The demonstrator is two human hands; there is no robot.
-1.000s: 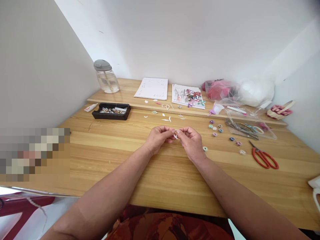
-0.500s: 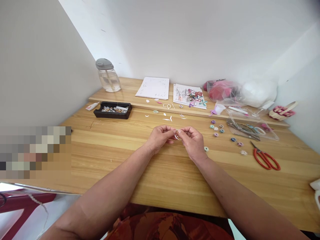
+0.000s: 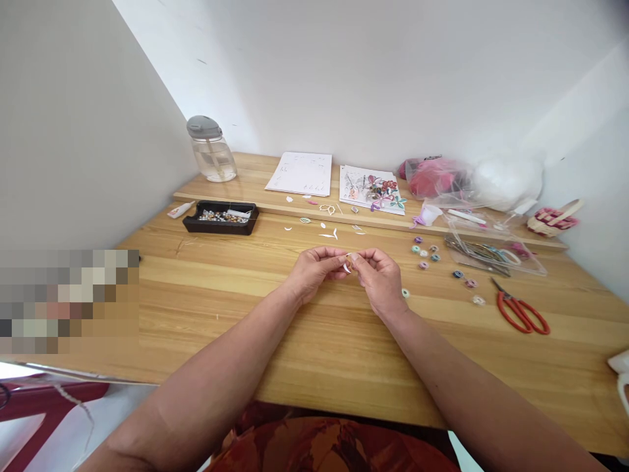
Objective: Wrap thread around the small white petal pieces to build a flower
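In the middle of the table, my left hand (image 3: pixel 317 269) and my right hand (image 3: pixel 379 276) meet with their fingertips pinched close together. Between them shows a small white petal-shaped piece (image 3: pixel 346 268), curved and thin. Both hands are closed on it, though the fingers cover most of it. A pale thread spool (image 3: pixel 405 293) lies by my right wrist. Beyond my fingers are loose white cut-out pieces (image 3: pixel 335 234) and a small green-edged leaf shape (image 3: pixel 305 220).
Red-handled scissors (image 3: pixel 523 314) lie at the right, near several thread spools (image 3: pixel 457 274) and a clear plastic case (image 3: pixel 533 264) of tools. A black tray (image 3: pixel 219 227) of beads stands at left. Papers (image 3: pixel 299 174) and a water bottle (image 3: pixel 213 157) rest on the raised ledge.
The white piece has shifted slightly between my fingertips and shows a little differently. Both hands stay in nearly the same place, still pinched together.
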